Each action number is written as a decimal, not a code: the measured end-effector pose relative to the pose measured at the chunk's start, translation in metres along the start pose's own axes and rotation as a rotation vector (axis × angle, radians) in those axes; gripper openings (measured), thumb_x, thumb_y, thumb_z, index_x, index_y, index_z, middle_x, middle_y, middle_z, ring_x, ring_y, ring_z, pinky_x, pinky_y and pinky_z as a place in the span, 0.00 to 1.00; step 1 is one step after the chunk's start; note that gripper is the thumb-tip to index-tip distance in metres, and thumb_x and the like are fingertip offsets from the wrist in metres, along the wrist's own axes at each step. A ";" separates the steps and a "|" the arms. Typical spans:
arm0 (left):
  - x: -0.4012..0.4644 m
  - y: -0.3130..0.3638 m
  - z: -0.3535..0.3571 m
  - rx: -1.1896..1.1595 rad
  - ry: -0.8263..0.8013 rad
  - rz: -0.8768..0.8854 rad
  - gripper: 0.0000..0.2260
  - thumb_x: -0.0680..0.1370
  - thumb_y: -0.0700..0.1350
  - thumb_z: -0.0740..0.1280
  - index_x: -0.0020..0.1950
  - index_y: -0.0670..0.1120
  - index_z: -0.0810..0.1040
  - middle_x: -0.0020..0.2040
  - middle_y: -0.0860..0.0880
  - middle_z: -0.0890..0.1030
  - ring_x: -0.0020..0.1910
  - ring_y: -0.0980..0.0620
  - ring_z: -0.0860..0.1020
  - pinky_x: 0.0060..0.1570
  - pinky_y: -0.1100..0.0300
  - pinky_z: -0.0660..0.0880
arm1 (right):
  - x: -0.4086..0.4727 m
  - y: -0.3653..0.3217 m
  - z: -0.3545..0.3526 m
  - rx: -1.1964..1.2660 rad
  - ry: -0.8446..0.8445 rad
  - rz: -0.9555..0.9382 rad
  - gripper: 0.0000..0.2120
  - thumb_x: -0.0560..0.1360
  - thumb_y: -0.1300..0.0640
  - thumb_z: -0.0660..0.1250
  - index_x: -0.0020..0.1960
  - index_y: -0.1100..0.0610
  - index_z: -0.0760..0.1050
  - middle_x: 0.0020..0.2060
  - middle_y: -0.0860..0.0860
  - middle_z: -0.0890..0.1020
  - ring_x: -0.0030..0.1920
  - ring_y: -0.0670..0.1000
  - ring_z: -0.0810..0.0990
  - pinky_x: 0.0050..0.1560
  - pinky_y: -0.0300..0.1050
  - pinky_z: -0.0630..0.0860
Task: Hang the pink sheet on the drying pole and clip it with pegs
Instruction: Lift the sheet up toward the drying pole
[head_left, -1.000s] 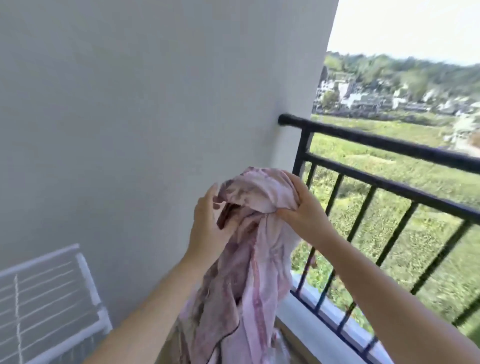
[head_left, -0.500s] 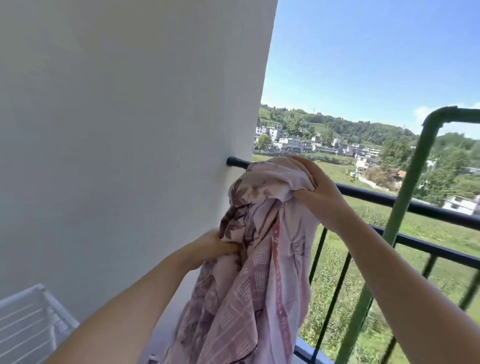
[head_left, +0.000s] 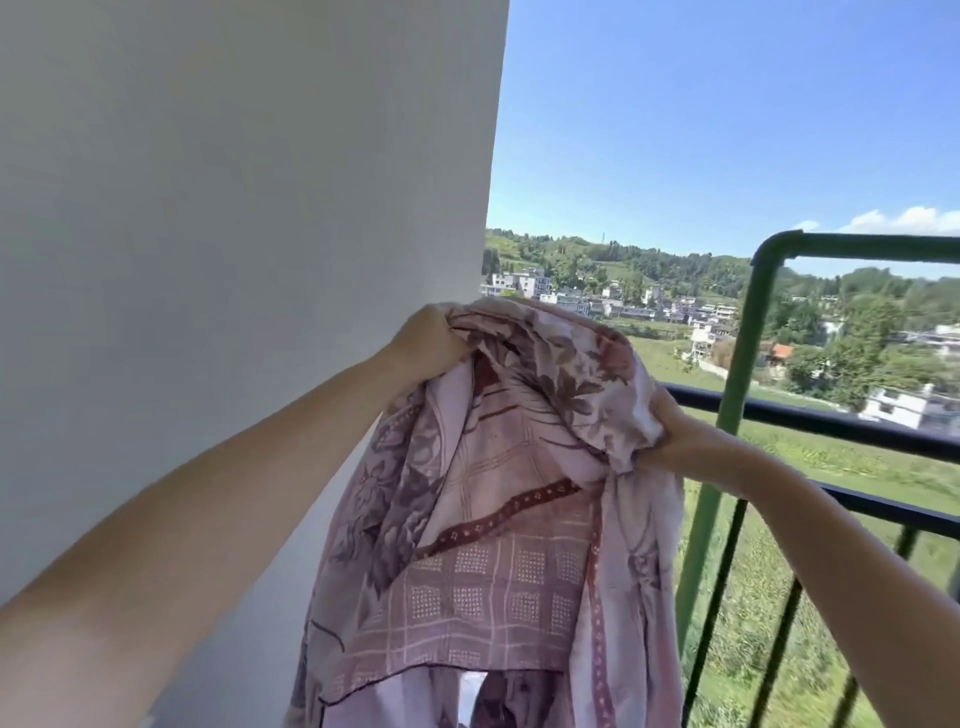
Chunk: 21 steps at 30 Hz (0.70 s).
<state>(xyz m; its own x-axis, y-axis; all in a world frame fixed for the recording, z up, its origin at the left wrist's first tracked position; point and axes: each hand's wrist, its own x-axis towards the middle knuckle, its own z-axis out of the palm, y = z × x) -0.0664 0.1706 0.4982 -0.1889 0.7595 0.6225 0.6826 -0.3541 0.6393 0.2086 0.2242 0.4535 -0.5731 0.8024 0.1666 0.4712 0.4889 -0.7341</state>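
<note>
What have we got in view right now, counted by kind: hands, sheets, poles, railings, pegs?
Hands: 2, left hand and right hand, both gripping the cloth
Pink sheet: 1, bunched, not yet over anything
Green drying pole frame: 1
Black railing: 1
Pegs: 0 visible
Total: 5

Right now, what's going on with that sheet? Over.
Left hand and right hand both gripping pink sheet, bunched. Not on green pole yet. No pegs seen.
</note>
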 end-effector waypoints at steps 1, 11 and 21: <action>0.006 0.011 0.003 -0.017 -0.005 0.012 0.10 0.74 0.37 0.65 0.54 0.38 0.78 0.53 0.40 0.81 0.50 0.45 0.78 0.43 0.64 0.67 | -0.003 -0.005 -0.003 0.032 0.010 -0.005 0.51 0.70 0.64 0.70 0.72 0.41 0.33 0.70 0.56 0.67 0.63 0.53 0.72 0.56 0.44 0.75; 0.002 0.035 0.025 -0.076 -0.136 0.150 0.05 0.75 0.33 0.62 0.43 0.39 0.77 0.40 0.44 0.78 0.40 0.49 0.75 0.37 0.67 0.69 | 0.001 -0.035 0.022 0.087 0.397 -0.003 0.08 0.71 0.64 0.68 0.37 0.53 0.76 0.34 0.50 0.80 0.40 0.53 0.80 0.49 0.46 0.76; -0.169 -0.038 0.145 0.181 -0.089 0.178 0.58 0.59 0.71 0.65 0.69 0.56 0.25 0.76 0.51 0.38 0.74 0.53 0.39 0.73 0.46 0.48 | 0.023 -0.060 -0.014 -0.142 0.671 -0.016 0.11 0.75 0.56 0.64 0.35 0.58 0.73 0.27 0.51 0.74 0.25 0.48 0.69 0.25 0.36 0.70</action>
<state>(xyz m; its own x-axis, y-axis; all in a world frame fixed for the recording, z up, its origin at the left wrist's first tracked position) 0.0421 0.1352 0.3031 0.0026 0.7422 0.6702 0.8163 -0.3887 0.4273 0.1764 0.2181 0.5106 -0.0625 0.8105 0.5824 0.5756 0.5060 -0.6424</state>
